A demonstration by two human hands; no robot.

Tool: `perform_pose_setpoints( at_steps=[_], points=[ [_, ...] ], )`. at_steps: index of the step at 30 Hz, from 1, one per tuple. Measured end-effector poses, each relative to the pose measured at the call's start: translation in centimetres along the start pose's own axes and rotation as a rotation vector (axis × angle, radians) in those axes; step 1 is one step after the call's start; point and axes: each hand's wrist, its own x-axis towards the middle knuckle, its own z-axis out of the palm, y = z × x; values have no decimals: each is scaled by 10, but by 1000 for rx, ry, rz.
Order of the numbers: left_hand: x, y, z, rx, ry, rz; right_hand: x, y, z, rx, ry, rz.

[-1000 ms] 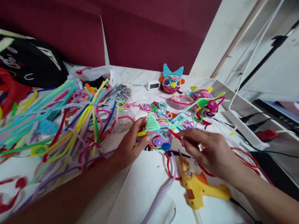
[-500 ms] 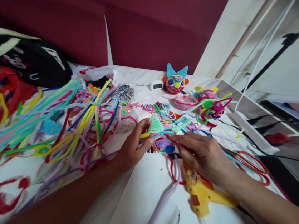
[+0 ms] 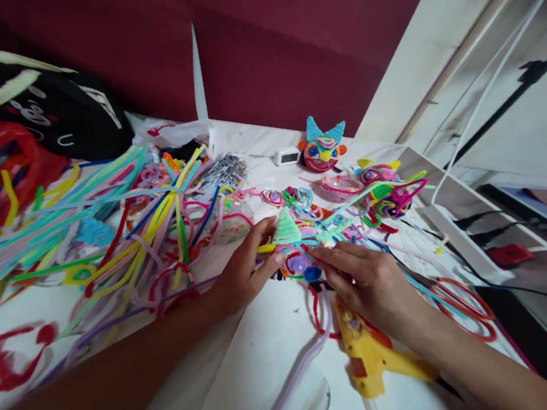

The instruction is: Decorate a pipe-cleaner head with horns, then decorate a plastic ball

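Observation:
My left hand [image 3: 249,263] grips the left side of a pipe-cleaner figure [image 3: 296,263], thumb at the front and fingers behind. The figure has a pale green triangular ear [image 3: 286,228], a purple round eye with a bead, and a dark blue round piece below. On its right side my right hand [image 3: 360,274] pinches a small red piece [image 3: 314,251] against the front; the fingertips partly hide it. Beneath my right wrist lies a yellow hot glue gun [image 3: 363,359]. A red-handled pair of scissors [image 3: 466,311] rests to the right.
Bundles of coloured pipe cleaners [image 3: 68,222] cover the left. A finished blue-eared figure [image 3: 321,147] stands at the back beside a small white digital clock [image 3: 287,157]. Another decorated figure [image 3: 387,189] sits right of centre. A power strip [image 3: 465,242] with cables lies further right.
My right hand's fingertips have shifted slightly left against the figure's front with the red piece. My left hand keeps its hold; the view has barely moved.

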Motion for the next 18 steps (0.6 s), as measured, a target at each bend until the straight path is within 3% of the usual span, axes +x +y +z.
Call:
perform_pose_setpoints(
  at_steps=[14,18],
  points=[
    [0,-7,3,63,64,5,3,-3,1,-67,-27,17],
    [1,2,3,87,79,8,5,-6,0,-69,-35,9]
  ],
)
